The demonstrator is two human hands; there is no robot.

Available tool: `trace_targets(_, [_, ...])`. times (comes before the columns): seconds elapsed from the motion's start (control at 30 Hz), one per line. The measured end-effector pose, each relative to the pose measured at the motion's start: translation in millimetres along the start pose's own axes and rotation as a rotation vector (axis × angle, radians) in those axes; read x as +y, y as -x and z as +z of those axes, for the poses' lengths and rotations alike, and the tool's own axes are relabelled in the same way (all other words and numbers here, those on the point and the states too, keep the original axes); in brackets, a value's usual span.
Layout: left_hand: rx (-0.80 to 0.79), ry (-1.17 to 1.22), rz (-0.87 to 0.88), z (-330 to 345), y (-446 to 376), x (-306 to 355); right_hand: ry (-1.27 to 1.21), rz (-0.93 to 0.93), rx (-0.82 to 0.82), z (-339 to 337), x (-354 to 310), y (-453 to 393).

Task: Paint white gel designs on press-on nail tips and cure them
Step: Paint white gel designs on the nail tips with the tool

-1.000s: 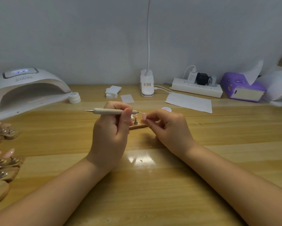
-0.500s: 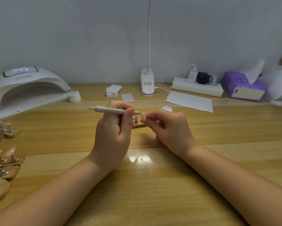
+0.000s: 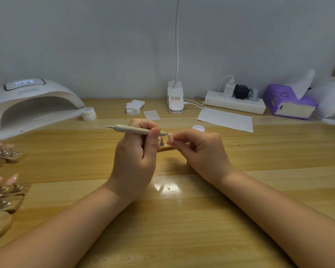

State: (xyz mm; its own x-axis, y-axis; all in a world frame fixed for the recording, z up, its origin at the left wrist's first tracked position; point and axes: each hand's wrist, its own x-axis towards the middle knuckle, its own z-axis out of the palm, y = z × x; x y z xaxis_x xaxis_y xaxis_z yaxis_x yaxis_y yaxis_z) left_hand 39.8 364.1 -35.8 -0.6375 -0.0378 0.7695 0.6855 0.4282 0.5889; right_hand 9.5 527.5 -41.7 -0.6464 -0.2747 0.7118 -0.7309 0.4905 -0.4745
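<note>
Left hand [image 3: 135, 157]: grips pen [image 3: 135, 130] level for fine strokes | right hand [image 3: 199, 151]: pinches nail tip [image 3: 170, 137], steadying it at the pen's point

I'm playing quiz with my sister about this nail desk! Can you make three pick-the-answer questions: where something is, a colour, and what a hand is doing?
1. Where is the big white nail lamp?
A. far left of the table
B. middle of the table
C. on the floor

2. What colour is the tissue pack?
A. green
B. purple
C. red

3. What is the left hand doing?
A. lying flat
B. waving
C. holding a pen-like tool

Answers: 1 A, it sits at the left edge by the wall. 2 B, its wrapper is purple. 3 C, its fingers curl round the tool, whose tip meets the pink nail tip pinched by the right hand.
</note>
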Motion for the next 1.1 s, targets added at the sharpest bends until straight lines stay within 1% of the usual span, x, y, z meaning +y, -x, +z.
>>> trace_targets(0.33, [-0.005,0.018,0.013,0.1,-0.4,1.6,0.004,-0.008,-0.01,-0.7,-1.0,-0.8])
trace_targets(1.0, [0.001,0.232,-0.048,-3.7,-1.5,4.0,-0.034,0.065,0.036,1.8,1.4,-1.5])
trace_targets(1.1, [-0.006,0.227,-0.062,-3.6,-1.6,5.3,-0.027,0.082,0.033,2.1,2.8,-1.7])
